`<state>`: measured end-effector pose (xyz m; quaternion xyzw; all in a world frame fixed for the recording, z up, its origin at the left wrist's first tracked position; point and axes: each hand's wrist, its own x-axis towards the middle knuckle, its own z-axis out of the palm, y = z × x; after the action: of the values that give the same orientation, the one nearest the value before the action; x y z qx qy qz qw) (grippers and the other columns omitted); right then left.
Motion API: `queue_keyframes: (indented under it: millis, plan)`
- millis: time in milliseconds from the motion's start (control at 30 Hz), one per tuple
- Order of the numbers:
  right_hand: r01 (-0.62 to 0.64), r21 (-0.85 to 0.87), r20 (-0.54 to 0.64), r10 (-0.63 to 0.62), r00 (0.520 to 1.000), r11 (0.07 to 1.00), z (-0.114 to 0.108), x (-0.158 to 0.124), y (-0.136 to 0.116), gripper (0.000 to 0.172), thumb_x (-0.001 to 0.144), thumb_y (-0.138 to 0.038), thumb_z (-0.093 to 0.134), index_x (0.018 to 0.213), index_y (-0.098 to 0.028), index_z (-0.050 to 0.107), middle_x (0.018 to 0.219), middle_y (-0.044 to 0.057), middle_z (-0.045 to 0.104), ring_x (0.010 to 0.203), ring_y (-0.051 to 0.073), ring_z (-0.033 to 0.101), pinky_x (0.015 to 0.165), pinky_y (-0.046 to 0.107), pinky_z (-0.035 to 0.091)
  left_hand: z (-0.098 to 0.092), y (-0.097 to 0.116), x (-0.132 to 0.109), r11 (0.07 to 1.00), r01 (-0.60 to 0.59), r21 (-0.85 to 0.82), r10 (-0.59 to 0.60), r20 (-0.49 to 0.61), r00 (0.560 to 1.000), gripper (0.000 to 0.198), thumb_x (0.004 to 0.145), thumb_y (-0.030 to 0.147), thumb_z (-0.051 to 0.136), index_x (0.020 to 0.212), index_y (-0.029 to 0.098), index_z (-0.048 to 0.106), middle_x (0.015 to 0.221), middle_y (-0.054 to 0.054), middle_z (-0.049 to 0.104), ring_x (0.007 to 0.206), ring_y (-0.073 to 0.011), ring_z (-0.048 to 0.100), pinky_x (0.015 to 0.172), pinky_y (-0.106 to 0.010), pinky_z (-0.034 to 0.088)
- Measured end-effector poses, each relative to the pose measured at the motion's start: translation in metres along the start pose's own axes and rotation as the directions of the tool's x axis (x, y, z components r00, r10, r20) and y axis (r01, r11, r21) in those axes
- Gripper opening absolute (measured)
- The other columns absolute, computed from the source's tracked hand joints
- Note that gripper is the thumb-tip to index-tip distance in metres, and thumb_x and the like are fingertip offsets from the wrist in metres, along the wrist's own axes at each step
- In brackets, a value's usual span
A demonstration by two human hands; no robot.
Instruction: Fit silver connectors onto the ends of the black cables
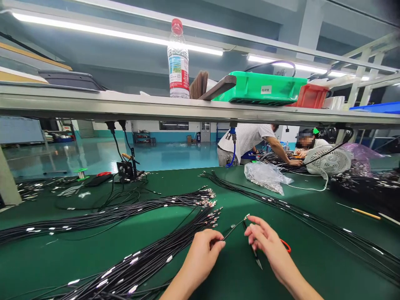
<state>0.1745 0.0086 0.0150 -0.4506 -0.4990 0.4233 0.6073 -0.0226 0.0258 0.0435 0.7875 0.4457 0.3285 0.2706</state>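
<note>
Cable (235, 227): thin, black, smooth; spanning from left hand (204, 246) to right hand (265, 241) above the green worktop (231, 275), long axis slanting rightward toward the far edge. Left: pinching it. Right: lying nearer the shiny tip (247, 216), fingers curling; hold on that, or on the pointed tool (258, 262), unclear.

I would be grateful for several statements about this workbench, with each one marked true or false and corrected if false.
1. The left hand holds a thin cable. True.
2. The bottle has a blue cap. False: the bottle's cap is red.
3. The right hand is near that cable's tip. True.
4. The white fan stands at the picture's left. False: the fan is on the right.
5. The green bin is on the shelf. True.
</note>
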Motion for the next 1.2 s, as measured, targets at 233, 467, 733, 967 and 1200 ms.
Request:
queue_keyframes:
  millis: [233,467,733,967,1200]
  plan:
    - [0.065,0.107,-0.017,-0.064,0.998,0.992,-0.007,-0.009,-0.019,0.027,0.077,-0.041,0.061,0.082,-0.014,0.059,0.063,0.001,0.055,0.055,0.012,0.047,0.053,0.023,0.037,0.012,0.023,-0.012,0.975,0.012,-0.224,0.008,0.088,0.996,0.021,0.066,0.019,0.059,0.087,0.018,0.065,0.078,-0.002,0.060,0.069,-0.0140,0.050,0.062,-0.021,0.038]
    - [0.021,0.109,0.103,-0.033,0.994,0.994,0.003,-0.022,-0.028,0.027,0.078,-0.042,0.060,0.072,-0.016,0.057,0.056,-0.002,0.053,0.049,0.011,0.045,0.048,0.022,0.036,0.027,0.043,-0.017,0.875,0.088,-0.476,-0.079,0.039,0.996,0.016,0.068,0.024,0.058,0.078,0.014,0.065,0.063,0.000,0.054,0.055,-0.0101,0.043,0.053,-0.020,0.035]
    - [0.076,0.016,0.149,-0.078,0.986,0.997,0.006,-0.027,-0.035,0.028,0.082,-0.040,0.057,0.068,-0.016,0.053,0.054,-0.003,0.050,0.048,0.010,0.043,0.049,0.022,0.036,0.019,0.047,-0.013,0.728,0.246,-0.640,-0.168,0.181,0.969,0.034,0.067,0.046,0.059,0.064,0.013,0.056,0.044,0.006,0.040,0.036,-0.0044,0.030,0.038,-0.019,0.019]
    - [0.084,-0.009,0.157,-0.082,0.984,0.996,0.006,-0.030,-0.036,0.027,0.082,-0.039,0.056,0.069,-0.016,0.053,0.054,-0.003,0.050,0.047,0.009,0.043,0.048,0.021,0.035,0.019,0.045,-0.014,0.584,0.321,-0.746,-0.185,0.262,0.947,0.036,0.063,0.044,0.067,0.067,0.011,0.056,0.049,0.006,0.040,0.042,-0.0034,0.025,0.042,-0.020,0.014]
    - [0.079,-0.053,0.166,-0.069,0.984,0.995,0.008,-0.031,-0.038,0.030,0.081,-0.042,0.055,0.066,-0.017,0.050,0.052,-0.003,0.049,0.046,0.010,0.043,0.049,0.021,0.035,0.017,0.046,-0.015,0.634,0.330,-0.700,-0.209,0.256,0.944,0.032,0.065,0.042,0.065,0.067,0.012,0.056,0.048,0.007,0.033,0.042,-0.0044,0.021,0.042,-0.020,0.012]
